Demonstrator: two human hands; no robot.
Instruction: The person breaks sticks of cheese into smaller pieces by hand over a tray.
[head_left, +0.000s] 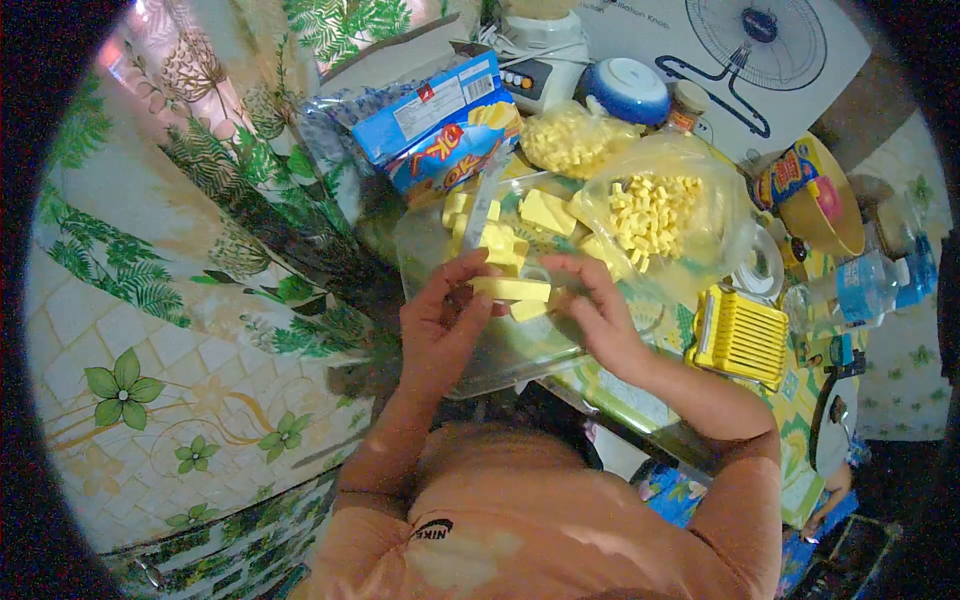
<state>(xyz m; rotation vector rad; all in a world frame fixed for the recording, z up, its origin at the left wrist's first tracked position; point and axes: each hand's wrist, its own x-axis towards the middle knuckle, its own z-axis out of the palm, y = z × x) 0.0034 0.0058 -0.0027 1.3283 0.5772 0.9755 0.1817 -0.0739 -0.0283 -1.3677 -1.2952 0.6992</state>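
Observation:
My left hand (446, 304) is closed on a yellow block (514, 289) that looks like cheese, thumb and fingers at its left end. My right hand (604, 318) is just beyond the block's right end, thumb and fingers apart, with nothing visible in it. A long flat blade (482, 210) rises past my left fingertips; its handle is hidden, and I cannot tell whether the hand touches it. More yellow blocks (546, 212) lie on a clear tray (470, 382) beneath and beyond my hands. A smaller yellow piece (530, 309) sits just under the held block.
Small yellow pieces fill an open plastic bag (655, 215) and another bag (570, 142) behind it. A blue box (440, 125) stands back left. Rightward are a yellow slotted slicer (742, 338), a yellow tub (825, 205) and a bottle (865, 288). A patterned curtain (250, 180) hangs left.

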